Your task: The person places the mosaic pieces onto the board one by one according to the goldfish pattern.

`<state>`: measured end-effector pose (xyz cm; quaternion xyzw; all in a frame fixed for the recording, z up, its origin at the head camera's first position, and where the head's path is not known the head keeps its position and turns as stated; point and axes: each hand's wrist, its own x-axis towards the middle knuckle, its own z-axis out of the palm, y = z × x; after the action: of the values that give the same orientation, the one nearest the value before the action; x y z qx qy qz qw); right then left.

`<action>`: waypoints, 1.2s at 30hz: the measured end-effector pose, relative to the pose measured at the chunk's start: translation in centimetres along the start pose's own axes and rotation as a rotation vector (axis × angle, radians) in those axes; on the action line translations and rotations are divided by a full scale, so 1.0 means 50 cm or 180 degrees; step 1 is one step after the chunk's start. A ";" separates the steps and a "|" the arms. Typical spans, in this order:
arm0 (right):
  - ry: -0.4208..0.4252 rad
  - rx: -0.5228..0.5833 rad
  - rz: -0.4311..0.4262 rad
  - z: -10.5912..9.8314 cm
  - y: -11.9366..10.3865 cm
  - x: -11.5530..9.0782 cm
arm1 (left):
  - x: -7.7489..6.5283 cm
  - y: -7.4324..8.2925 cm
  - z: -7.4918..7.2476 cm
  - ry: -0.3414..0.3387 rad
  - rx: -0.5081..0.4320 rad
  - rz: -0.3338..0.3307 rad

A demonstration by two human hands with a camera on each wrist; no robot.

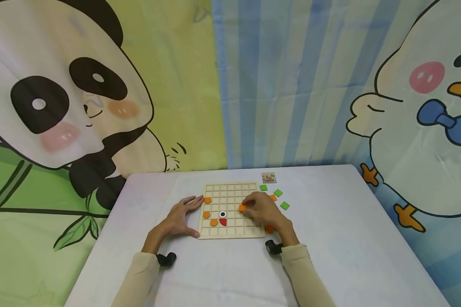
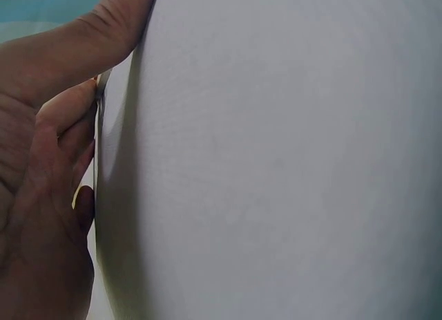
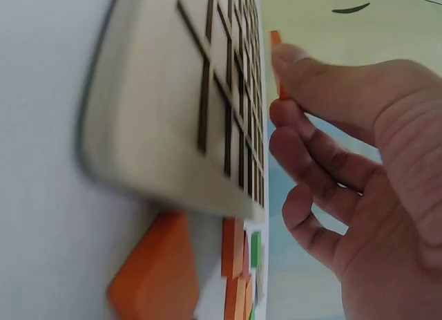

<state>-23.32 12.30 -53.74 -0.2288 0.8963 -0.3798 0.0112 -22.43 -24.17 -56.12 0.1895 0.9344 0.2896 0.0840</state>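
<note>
A pale wooden board (image 1: 230,194) with a square grid lies flat on the table. My left hand (image 1: 178,215) rests along its left side, fingers spread near the upper edge and thumb at the lower left corner. Between thumb and fingertips, my right hand (image 1: 264,209) pinches a thin orange tile (image 3: 276,40) over the board's right half. Rounded orange pieces sit in the left columns, one of them an orange piece (image 1: 206,215) midway down. Beside them are a white disc with a black ring (image 1: 223,214) and, just below it, a red quarter-round piece (image 1: 223,222).
Right of the board lie loose green tiles, such as a green square (image 1: 285,205), and an orange tile (image 1: 273,198). Another orange piece (image 1: 269,229) is partly hidden by the right wrist. A small picture card (image 1: 269,178) lies behind them on the white table (image 1: 330,238).
</note>
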 end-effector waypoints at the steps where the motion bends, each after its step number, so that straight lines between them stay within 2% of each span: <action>1: -0.0018 -0.0010 -0.0026 0.002 -0.002 0.002 | -0.001 -0.001 0.001 -0.0004 -0.0006 -0.0008; 8: -0.0087 -0.0052 -0.0092 0.017 -0.027 0.030 | -0.002 -0.002 0.002 0.0014 -0.0051 0.0011; 17: -0.0020 -0.0020 -0.0204 0.044 -0.041 0.062 | -0.007 0.003 0.000 -0.0001 -0.0130 -0.0019; 24: -0.0067 0.0173 -0.0126 0.065 -0.041 0.078 | -0.006 -0.002 0.003 -0.0006 -0.0110 0.0031; 36: -0.0132 0.0209 -0.0040 0.085 -0.048 0.089 | -0.004 -0.002 0.003 -0.0001 -0.0113 0.0049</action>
<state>-25.53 6.12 -54.45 -0.2418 0.8814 -0.4043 0.0348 -22.22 -24.24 -56.29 0.1952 0.9276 0.3068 0.0853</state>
